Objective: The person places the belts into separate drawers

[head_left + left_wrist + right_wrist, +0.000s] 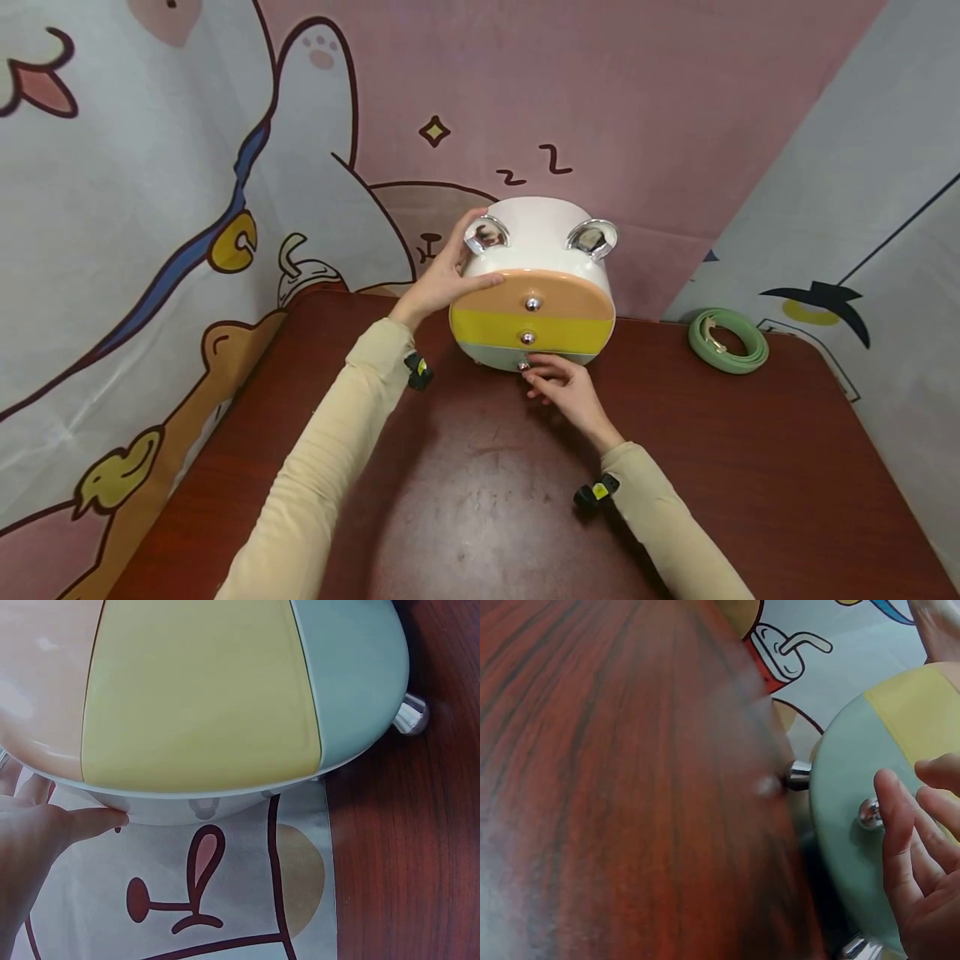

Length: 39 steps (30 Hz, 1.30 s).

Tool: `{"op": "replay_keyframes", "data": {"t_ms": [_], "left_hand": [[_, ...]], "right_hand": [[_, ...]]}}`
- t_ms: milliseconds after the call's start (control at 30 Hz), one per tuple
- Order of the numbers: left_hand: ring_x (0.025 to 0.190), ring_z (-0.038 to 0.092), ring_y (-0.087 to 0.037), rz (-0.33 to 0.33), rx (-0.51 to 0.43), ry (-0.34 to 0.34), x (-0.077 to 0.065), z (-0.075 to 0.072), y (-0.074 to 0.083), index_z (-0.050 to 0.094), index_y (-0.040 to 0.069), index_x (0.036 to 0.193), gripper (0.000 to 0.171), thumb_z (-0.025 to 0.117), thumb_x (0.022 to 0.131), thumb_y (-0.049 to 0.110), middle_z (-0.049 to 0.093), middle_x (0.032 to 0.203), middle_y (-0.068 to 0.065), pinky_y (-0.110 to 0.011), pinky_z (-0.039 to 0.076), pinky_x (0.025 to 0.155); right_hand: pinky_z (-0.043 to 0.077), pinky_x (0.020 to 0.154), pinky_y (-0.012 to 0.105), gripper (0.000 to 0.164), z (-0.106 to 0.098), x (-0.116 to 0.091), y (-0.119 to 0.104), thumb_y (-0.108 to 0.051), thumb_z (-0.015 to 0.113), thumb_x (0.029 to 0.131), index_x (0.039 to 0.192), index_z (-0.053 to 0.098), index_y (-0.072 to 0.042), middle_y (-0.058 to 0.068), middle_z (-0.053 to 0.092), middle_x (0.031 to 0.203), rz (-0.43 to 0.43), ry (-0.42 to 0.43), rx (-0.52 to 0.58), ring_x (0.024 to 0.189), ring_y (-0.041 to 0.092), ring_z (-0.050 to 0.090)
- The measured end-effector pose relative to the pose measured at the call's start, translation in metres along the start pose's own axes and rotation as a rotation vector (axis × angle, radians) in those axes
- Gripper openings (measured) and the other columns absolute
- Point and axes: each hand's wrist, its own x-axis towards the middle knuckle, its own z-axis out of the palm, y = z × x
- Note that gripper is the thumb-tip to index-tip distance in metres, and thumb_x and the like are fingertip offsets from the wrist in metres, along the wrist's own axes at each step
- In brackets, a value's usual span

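A small rounded chest [534, 237] with a white shell and silver ears stands at the back of the table. Its front has an orange, a yellow and a pale green drawer [491, 357], each with a silver knob. My left hand [444, 279] grips the chest's upper left corner, thumb on the front edge and fingers around the ear. In the left wrist view, part of that hand [34, 832] shows against the white side. My right hand [566, 390] is at the lowest knob [869, 814], thumb and index finger parted, fingertips right beside it.
A coiled green belt [727, 340] with a gold-toned buckle lies to the right on the dark red-brown table [472, 500]. A cloth backdrop [637, 100] with cartoon prints hangs close behind the chest. Short silver feet [799, 776] hold the chest off the tabletop.
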Motion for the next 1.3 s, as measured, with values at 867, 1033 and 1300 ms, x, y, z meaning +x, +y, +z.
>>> {"op": "replay_keyframes", "data": {"t_ms": [867,1033,1300], "left_hand": [[0.139,0.028,-0.016,0.001,0.007,-0.003,0.001,-0.001,-0.002,0.014,0.018,0.154,0.092,0.073,0.085,0.004,0.02,0.156,-0.007,-0.043,0.023,0.112],[0.139,0.028,-0.016,-0.001,-0.001,-0.001,0.0,-0.001,-0.003,0.014,0.02,0.154,0.092,0.074,0.085,0.004,0.021,0.156,-0.007,-0.042,0.024,0.112],[0.139,0.029,-0.017,0.015,-0.01,-0.006,0.0,-0.002,-0.004,0.013,0.015,0.153,0.092,0.073,0.085,0.003,0.021,0.155,-0.009,-0.046,0.024,0.111]], "right_hand": [[0.052,0.054,0.027,0.024,0.025,0.015,0.047,-0.025,0.075,0.087,0.095,0.071,-0.002,0.011,0.071,0.074,0.11,0.261,-0.328,0.059,0.02,0.068],[0.051,0.056,0.028,0.03,0.03,0.019,0.046,-0.036,0.074,0.086,0.086,0.074,-0.006,0.004,0.069,0.065,0.098,0.336,-0.402,0.055,0.017,0.066],[0.046,0.051,0.036,0.031,0.038,0.022,0.046,-0.039,0.071,0.087,0.067,0.071,-0.015,-0.006,0.062,0.054,0.066,0.453,-0.633,0.049,0.012,0.058]]}}
